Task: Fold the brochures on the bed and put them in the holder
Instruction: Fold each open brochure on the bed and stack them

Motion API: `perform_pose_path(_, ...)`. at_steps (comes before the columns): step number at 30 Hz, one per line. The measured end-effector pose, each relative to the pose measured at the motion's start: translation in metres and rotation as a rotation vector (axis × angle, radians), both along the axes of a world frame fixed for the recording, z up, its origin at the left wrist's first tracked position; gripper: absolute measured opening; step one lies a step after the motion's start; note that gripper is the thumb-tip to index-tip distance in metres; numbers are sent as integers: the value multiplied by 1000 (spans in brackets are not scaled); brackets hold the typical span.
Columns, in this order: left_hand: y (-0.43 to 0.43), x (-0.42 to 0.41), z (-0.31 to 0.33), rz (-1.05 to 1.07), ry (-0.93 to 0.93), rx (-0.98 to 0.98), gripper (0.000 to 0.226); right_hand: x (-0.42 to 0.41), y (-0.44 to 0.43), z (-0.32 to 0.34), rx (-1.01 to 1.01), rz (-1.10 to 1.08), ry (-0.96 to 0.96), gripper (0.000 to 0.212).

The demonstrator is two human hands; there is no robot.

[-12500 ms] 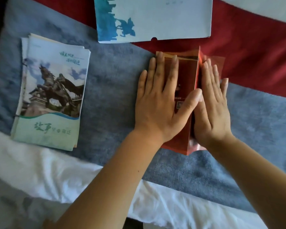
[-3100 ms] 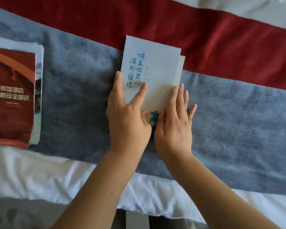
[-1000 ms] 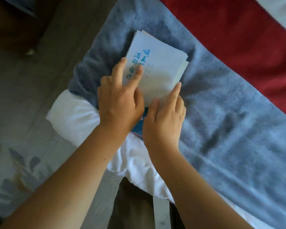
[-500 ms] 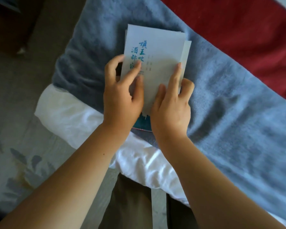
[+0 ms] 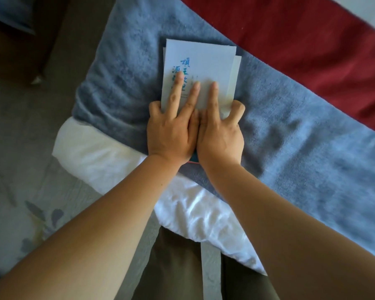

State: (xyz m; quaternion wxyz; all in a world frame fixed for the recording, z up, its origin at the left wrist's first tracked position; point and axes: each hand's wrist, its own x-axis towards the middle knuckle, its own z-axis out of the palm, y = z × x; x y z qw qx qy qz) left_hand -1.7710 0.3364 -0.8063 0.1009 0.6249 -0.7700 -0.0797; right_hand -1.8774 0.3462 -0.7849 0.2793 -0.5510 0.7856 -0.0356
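While both hands (image 5: 195,135) press, folded brochure (image 5: 204,66), grey blanket (image 5: 290,137)

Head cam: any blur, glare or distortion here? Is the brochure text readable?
Head view: soft daylight, no hard glare; the white sheet is nearly blown out. Wide-angle bend stretches the forearms at the bottom edge. Corners look soft, the top right smeared. The folded brochure is fairly sharp, but the left hand covers part of its blue characters; the right hand presses beside it.

Head camera looks steeply down (close) at the bed (image 5: 301,135).
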Motion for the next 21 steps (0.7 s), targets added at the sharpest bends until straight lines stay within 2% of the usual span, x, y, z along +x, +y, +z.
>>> perform_pose_path(4,-3,-4,16,65,56,62,42,-3,0,5,7,15,-46,65)
perform_pose_path(8,-10,-10,44,51,30,204,47,-15,-7,29,19,-27,-126,58)
perform_pose_path(10,-17,-17,65,46,26,264,48,-25,-15,51,-14,-58,-160,53)
perform_pose_path(16,-54,-51,150,55,70,187,46,-55,-43,132,-180,-145,-202,47)
perform_pose_path(21,-79,-88,232,104,78,233,49,-86,-62,211,-263,-143,-190,43)
